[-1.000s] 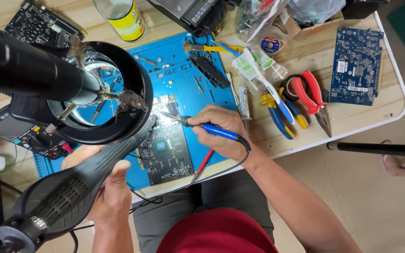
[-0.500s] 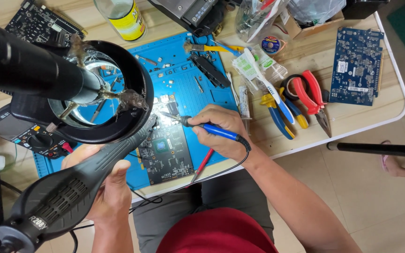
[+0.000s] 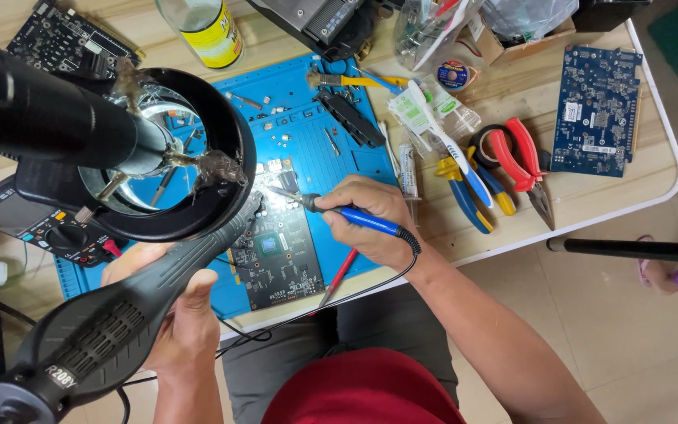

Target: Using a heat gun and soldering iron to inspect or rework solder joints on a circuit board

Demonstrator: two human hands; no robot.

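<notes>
In the head view, a dark circuit board [image 3: 276,255] is laid flat on a blue mat [image 3: 315,118] at the table's near edge, within easy reach. A blue-handled soldering iron [image 3: 347,214] is gripped pen-like by the right hand [image 3: 370,220], its tip set at the board's upper edge. A grey hot-air gun [image 3: 119,314] is clasped by the left hand [image 3: 186,314], nozzle angled toward the board, beside a round magnifier lamp [image 3: 158,149].

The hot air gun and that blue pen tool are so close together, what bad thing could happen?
1. The right hand holds the soldering iron with its tip on the circuit board; a slip might scratch or burn nearby parts.
2. The left hand aims the hot air gun at the same spot; too much heat could probably loosen small chips.
3. The iron's cord hangs off the table edge and could snag.
</notes>
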